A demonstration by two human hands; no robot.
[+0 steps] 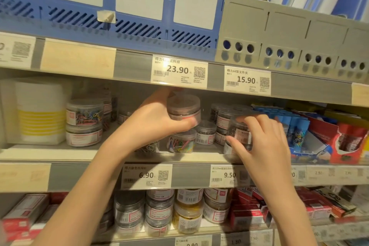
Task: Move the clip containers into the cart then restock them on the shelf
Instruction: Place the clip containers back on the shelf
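L hand (153, 124) round raised clip tub (184, 110), R hand (261, 142) gripping another tub (240, 136); tub labels blurred, unreadable.

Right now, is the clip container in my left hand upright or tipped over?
Upright. The clip container sits level in the left hand, lid on top and label band running straight across, raised above the containers standing on the shelf.
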